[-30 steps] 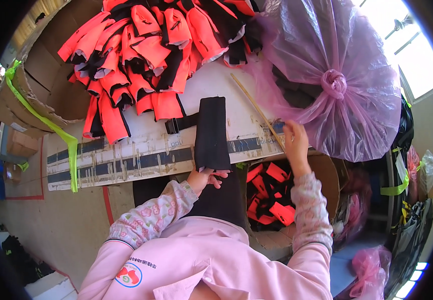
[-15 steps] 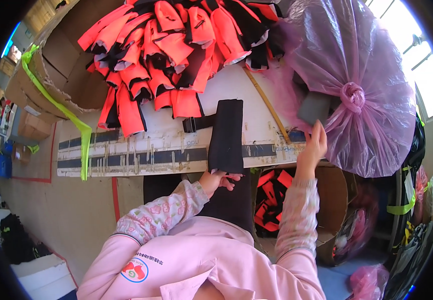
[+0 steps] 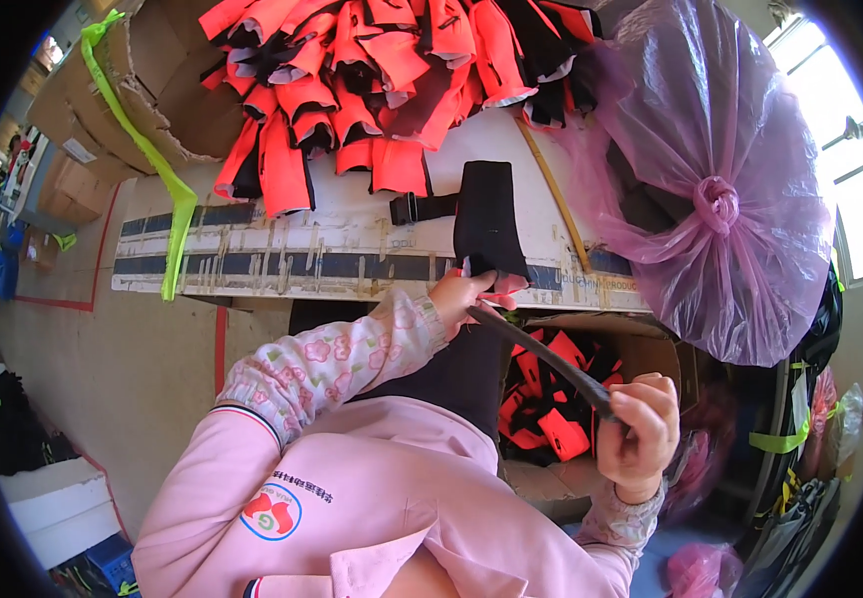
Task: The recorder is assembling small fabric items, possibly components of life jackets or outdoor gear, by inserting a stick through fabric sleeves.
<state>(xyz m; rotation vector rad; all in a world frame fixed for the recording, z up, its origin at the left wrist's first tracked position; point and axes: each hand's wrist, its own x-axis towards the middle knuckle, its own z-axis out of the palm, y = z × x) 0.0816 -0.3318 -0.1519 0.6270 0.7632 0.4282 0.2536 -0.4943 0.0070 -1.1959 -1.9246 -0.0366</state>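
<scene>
Left hand point(image 3: 463, 297) right at the table's point(image 3: 282, 239) front edge, thumb on top, pinching the black cloth tube point(image 3: 488, 214) lying on the table, right hand point(image 3: 639, 437) short of the table, fingers curled, clenched around a dark strip point(image 3: 549, 360) slanting toward the table edge

Left hand point(image 3: 461, 299) sits forward; right hand point(image 3: 641, 431) is curled.

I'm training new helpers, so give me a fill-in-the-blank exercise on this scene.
The ____ hand grips the dark strip at its end farther from the table.
The ____ hand is at the near end of the black cloth.
Right of the thin stick sits a large knotted plastic ____.
Missing words: right; left; bag
</scene>
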